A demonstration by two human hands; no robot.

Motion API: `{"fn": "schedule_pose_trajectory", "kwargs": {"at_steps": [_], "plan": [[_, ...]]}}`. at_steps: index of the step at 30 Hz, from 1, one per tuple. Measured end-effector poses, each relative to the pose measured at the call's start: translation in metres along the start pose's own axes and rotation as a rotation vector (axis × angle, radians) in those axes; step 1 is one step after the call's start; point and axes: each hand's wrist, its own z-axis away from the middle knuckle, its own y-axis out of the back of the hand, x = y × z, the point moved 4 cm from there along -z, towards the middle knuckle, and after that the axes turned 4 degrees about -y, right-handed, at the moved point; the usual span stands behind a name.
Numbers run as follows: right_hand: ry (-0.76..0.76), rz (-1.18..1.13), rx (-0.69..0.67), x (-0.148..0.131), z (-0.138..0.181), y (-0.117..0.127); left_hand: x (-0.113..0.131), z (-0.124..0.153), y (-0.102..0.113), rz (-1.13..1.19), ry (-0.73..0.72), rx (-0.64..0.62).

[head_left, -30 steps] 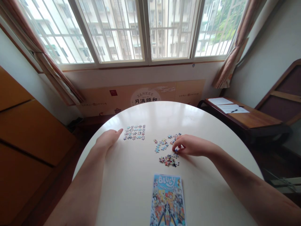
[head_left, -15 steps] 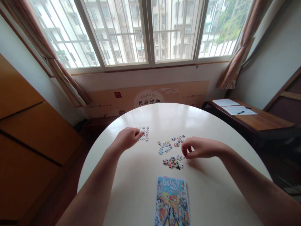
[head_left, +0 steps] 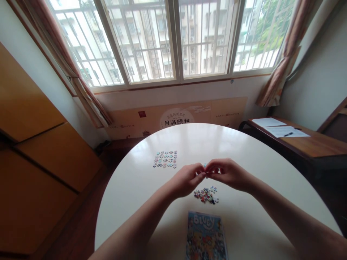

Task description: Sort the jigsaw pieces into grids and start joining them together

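Note:
My left hand [head_left: 189, 178] and my right hand [head_left: 229, 174] meet fingertip to fingertip above the table, both pinched closed. Between them a small dark puzzle piece [head_left: 206, 176] just shows; most of it is hidden by the fingers. Behind the hands, loose puzzle pieces are almost wholly covered, with only a bluish bit peeking out. A heap of mixed puzzle pieces [head_left: 206, 195] lies just below the hands. Off to the left, several pieces are laid out in a rough square of rows [head_left: 165, 159]. Nearest me is the blue Bluey picture sheet [head_left: 206, 236].
The round white table [head_left: 127, 202] reaches toward the window wall. To its right stands a wooden side table [head_left: 322, 142] bearing papers [head_left: 287, 131] and a pen. Wooden cabinets [head_left: 54, 155] are on the left, and a printed panel [head_left: 151, 121] is behind the table.
My left hand has left the laid-out rows and moved right to meet my right hand. My right hand has shifted slightly left, and the view has tilted a little.

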Motion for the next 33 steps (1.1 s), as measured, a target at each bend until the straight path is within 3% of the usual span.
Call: {"fn": "schedule_pose_trajectory", "kwargs": {"at_steps": [7, 11, 14, 17, 23, 33], "plan": [[0.014, 0.075, 0.145, 0.003, 0.001, 0.002, -0.009, -0.003, 0.007, 0.057, 0.072, 0.091], [0.017, 0.214, 0.345, 0.01, 0.003, 0.024, -0.027, 0.005, 0.049, -0.176, 0.141, 0.143], [-0.011, 0.209, 0.477, 0.018, 0.004, 0.043, -0.052, 0.021, 0.085, -0.241, 0.37, 0.067], [-0.022, 0.205, 0.518, 0.024, 0.004, 0.05, -0.073, 0.035, 0.102, -0.256, 0.515, -0.074], [0.006, 0.291, 0.435, 0.03, 0.002, 0.039, -0.094, 0.037, 0.084, -0.241, 0.57, -0.231], [0.005, 0.3, 0.38, 0.03, 0.001, 0.033, -0.09, 0.023, 0.069, -0.56, 0.529, -0.18]]}}
